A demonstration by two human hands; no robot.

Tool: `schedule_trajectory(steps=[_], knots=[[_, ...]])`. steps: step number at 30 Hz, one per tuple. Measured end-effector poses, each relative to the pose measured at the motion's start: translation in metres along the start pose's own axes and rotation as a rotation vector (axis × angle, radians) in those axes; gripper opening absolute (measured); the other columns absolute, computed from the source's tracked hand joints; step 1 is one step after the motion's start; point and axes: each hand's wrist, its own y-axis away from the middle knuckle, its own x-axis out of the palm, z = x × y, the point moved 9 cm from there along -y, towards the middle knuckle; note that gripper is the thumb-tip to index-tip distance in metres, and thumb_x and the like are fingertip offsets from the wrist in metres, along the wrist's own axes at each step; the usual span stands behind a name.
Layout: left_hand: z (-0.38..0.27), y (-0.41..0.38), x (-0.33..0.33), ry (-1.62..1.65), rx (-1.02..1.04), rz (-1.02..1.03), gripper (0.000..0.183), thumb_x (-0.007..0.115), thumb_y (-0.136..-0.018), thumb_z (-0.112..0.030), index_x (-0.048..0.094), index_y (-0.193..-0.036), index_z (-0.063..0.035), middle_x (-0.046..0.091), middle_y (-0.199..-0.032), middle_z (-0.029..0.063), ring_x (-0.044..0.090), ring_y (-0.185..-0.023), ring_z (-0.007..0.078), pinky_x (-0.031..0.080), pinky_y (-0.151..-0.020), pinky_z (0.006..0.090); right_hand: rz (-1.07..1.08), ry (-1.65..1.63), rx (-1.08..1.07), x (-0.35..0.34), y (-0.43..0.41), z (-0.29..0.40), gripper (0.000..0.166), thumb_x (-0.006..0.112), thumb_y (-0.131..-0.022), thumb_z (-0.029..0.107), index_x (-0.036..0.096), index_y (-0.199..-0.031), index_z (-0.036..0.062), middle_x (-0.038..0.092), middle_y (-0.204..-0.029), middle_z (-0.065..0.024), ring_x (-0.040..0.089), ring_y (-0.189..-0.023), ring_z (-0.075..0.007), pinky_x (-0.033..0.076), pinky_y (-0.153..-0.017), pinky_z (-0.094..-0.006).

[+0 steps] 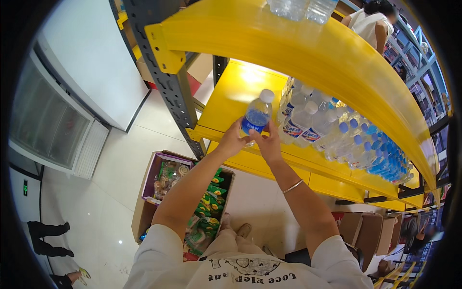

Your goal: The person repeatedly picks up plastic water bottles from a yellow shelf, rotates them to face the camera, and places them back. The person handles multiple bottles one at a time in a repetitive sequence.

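Observation:
A clear plastic bottle (257, 115) with a white cap and a blue label stands upright between my hands, over the front edge of a yellow metal shelf (236, 94). My left hand (232, 139) grips its left side, while my right hand (267, 141) holds the right side, thumb across the front. Just right of it, several white-capped bottles (297, 123) with blue, white and red labels stand in rows on the same shelf. Farther right are blue-capped bottles (355, 139) and blue bottles (389, 159). Whether the held bottle's base touches the shelf, I cannot tell.
A curved-looking yellow beam (288, 47) crosses above my hands, joined to a dark perforated upright (166, 86). Below left, an open cardboard box (139, 220) holds packaged snacks. Brown cartons (368, 234) stand lower right. Other people appear at upper right, lower left and far right.

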Motion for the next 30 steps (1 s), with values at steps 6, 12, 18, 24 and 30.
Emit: schedule_trajectory(steps=[6,12,18,24,30], knots=[[0.020,-0.046,0.004,0.109,0.146,-0.107,0.063,0.060,-0.073,-0.007,0.025,-0.125,-0.0006,0.040,-0.122,0.0193,0.038,-0.115,0.0289,0.031,-0.093,0.0328,-0.188,-0.059,-0.096,0.003,-0.016,-0.027,0.060,0.054,-0.080,0.018,0.022,-0.126,-0.0020,0.034,-0.122,-0.0181,0.035,-0.112,-0.0268,0.031,-0.091,-0.0358],[0.042,-0.116,0.027,0.890,-0.060,-0.028,0.053,0.056,-0.076,-0.006,0.029,-0.121,-0.0005,0.041,-0.118,0.0167,0.042,-0.109,0.0254,0.035,-0.090,0.0318,-0.438,0.125,-0.098,0.002,-0.056,-0.043,0.058,0.040,-0.084,0.028,0.018,-0.128,-0.0027,0.024,-0.127,-0.0215,0.028,-0.117,-0.0322,0.027,-0.095,-0.0366],[0.019,-0.162,0.026,-0.175,0.156,-0.196,0.053,0.058,-0.073,-0.007,0.034,-0.121,-0.0035,0.044,-0.113,0.0183,0.044,-0.105,0.0284,0.038,-0.087,0.0332,-0.559,-0.263,0.125,-0.012,-0.105,-0.084,0.062,0.037,-0.082,0.036,0.017,-0.129,0.0008,0.020,-0.132,-0.0226,0.022,-0.122,-0.0314,0.019,-0.099,-0.0347],[0.056,-0.224,0.041,0.346,0.096,-0.082,0.058,0.060,-0.073,-0.010,0.032,-0.124,-0.0058,0.044,-0.115,0.0190,0.044,-0.107,0.0294,0.038,-0.088,0.0342,-0.565,-0.327,0.171,-0.004,-0.134,-0.109,0.067,0.034,-0.081,0.039,0.008,-0.132,0.0023,0.010,-0.136,-0.0215,0.013,-0.126,-0.0330,0.015,-0.101,-0.0332],[0.039,-0.233,0.043,0.177,0.052,-0.083,0.053,0.053,-0.077,-0.014,0.032,-0.125,-0.0067,0.046,-0.115,0.0184,0.048,-0.102,0.0275,0.038,-0.087,0.0333,-0.606,-0.437,0.112,-0.010,-0.151,-0.108,0.069,0.032,-0.082,0.039,0.006,-0.131,-0.0017,0.006,-0.137,-0.0213,0.012,-0.126,-0.0316,0.014,-0.101,-0.0321]])
